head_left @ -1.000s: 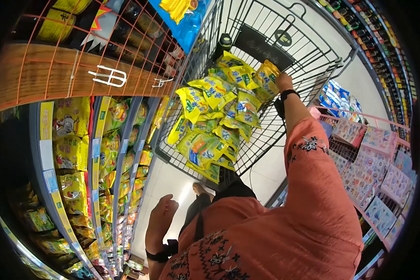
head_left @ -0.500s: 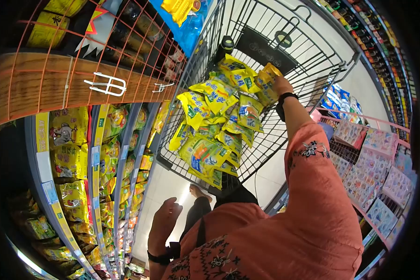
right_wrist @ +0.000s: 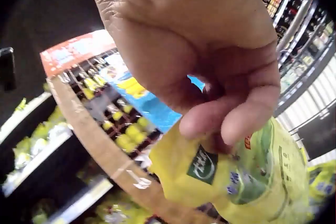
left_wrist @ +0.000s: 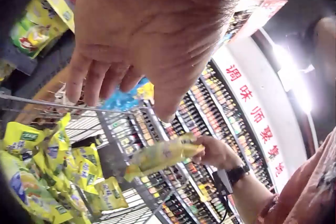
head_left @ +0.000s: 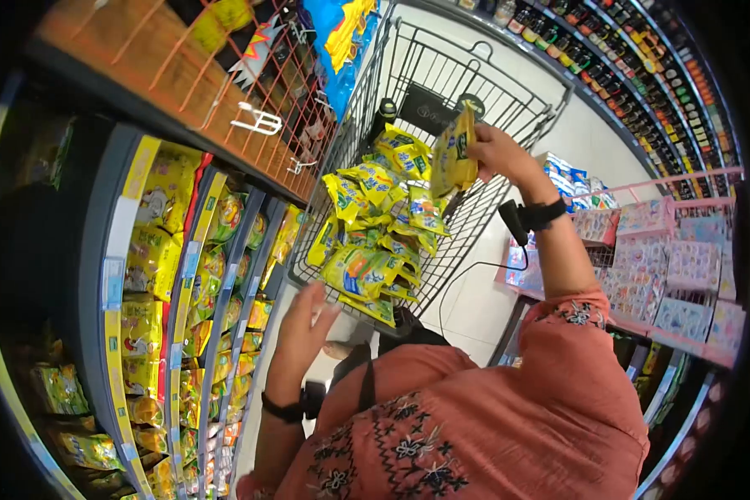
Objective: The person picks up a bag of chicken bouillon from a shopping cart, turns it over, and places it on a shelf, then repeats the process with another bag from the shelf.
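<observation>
My right hand [head_left: 498, 154] pinches the top edge of a yellow seasoning packet [head_left: 453, 158] and holds it up over the right side of the cart. In the right wrist view, fingers and thumb close on the packet's corner [right_wrist: 202, 169] beside a green label. Several similar yellow packets [head_left: 362, 271] lie heaped in the wire shopping cart [head_left: 508, 87]. Nothing is in my left hand [head_left: 302, 321], which hangs near the cart's close edge, fingers fairly straight. The left wrist view shows that hand [left_wrist: 152, 29] with its fingers pointing down.
Shelves of yellow packets [head_left: 148, 267] line the left side, below a wood board with orange wire grid [head_left: 175, 75]. Pink racks of patterned packs [head_left: 667, 258] stand at right. Bottle shelves [head_left: 633, 58] curve along the back. A cable [head_left: 475, 265] hangs from my right wrist.
My right hand has lifted the yellow packet up from the heap. My left hand has risen toward the cart, and the head view has shifted.
</observation>
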The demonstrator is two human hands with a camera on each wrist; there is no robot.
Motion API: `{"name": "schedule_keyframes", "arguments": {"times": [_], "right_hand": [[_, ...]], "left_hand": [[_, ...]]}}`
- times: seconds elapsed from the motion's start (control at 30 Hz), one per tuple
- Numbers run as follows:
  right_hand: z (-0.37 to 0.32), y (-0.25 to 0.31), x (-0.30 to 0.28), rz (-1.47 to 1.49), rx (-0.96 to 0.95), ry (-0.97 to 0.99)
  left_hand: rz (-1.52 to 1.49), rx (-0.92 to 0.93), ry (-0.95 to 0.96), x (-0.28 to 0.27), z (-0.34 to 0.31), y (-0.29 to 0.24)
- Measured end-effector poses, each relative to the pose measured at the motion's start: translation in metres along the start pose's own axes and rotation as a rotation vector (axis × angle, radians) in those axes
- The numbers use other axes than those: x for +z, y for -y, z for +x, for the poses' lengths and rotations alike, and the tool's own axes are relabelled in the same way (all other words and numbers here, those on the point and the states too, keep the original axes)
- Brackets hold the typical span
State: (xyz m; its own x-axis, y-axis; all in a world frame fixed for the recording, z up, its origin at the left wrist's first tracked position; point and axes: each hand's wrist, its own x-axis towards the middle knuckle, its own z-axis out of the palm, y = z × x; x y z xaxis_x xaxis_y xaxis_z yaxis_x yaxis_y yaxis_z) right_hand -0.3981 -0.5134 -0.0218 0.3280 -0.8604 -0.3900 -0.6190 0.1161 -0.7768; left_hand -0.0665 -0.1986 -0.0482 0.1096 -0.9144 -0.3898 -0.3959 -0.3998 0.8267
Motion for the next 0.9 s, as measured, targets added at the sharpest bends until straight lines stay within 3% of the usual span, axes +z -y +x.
{"name": "schedule_keyframes", "arguments": {"times": [0.13, 0.2, 0.3, 0.43, 0.53, 0.6, 0.67, 0.7, 0.8, 0.87, 0.9], "right_hand": [[-0.094, 0.093, 0.023, 0.237, -0.122, -0.039], [-0.143, 0.144, 0.046, 0.427, -0.218, -0.030], [-0.183, 0.182, 0.090, 0.536, -0.353, 0.078], [-0.232, 0.232, 0.167, 0.573, -0.495, 0.298], [-0.256, 0.267, 0.214, 0.561, -0.604, 0.397], [-0.267, 0.277, 0.223, 0.549, -0.709, 0.305], [-0.261, 0.270, 0.223, 0.460, -0.856, 0.092], [-0.262, 0.263, 0.226, 0.467, -0.811, 0.009], [-0.254, 0.233, 0.243, 0.378, -0.764, 0.058], [-0.279, 0.235, 0.265, 0.537, -0.510, 0.314], [-0.279, 0.233, 0.275, 0.480, -0.502, 0.393]], "left_hand": [[0.215, 0.468, -0.201, -0.001, -0.001, -0.074], [0.179, 0.643, -0.282, -0.003, -0.014, -0.092], [0.210, 0.769, -0.468, -0.013, -0.042, -0.098], [0.033, 0.735, -0.503, -0.039, -0.080, -0.055], [-0.589, 0.465, -0.302, -0.059, -0.123, -0.032], [-0.865, 0.396, -0.272, -0.077, -0.154, -0.031], [-0.969, 0.479, -0.313, -0.092, -0.170, -0.018], [-0.998, 0.466, -0.309, -0.101, -0.181, -0.017], [-1.100, 0.446, -0.261, -0.127, -0.214, -0.013], [-1.174, 0.469, -0.173, -0.141, -0.225, -0.004], [-1.212, 0.447, -0.219, -0.144, -0.233, -0.008]]}}
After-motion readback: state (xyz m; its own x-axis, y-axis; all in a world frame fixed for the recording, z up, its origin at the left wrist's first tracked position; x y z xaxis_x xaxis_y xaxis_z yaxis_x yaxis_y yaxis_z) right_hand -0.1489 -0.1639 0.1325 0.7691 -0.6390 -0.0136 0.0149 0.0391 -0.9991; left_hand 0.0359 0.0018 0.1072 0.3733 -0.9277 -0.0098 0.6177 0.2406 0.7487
